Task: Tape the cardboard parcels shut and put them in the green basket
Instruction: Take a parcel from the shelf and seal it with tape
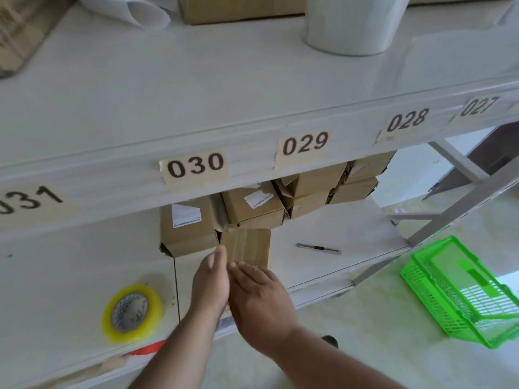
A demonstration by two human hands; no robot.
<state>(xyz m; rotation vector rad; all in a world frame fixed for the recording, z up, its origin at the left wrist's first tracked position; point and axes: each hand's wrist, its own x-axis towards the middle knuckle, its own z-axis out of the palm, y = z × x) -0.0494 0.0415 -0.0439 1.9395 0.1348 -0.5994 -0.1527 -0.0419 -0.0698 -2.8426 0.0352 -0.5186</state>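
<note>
On the lower shelf (323, 265), under label 030, a small cardboard parcel (248, 247) stands upright at the front of a parcel stack (280, 200). Left hand (211, 279) touches its left edge, fingers straight; right hand (259, 300) lies flat against its lower front, fingers relaxed, no grip seen. Tape roll (132, 313) at 9 o'clock of the hands, utility knife (318, 248) at 2 o'clock, green basket (463, 293) at 3 o'clock on the floor, tilted.

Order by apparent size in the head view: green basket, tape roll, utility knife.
1. green basket, largest
2. tape roll
3. utility knife, smallest

The knife lies farther away, but the ranking looks clear.
</note>
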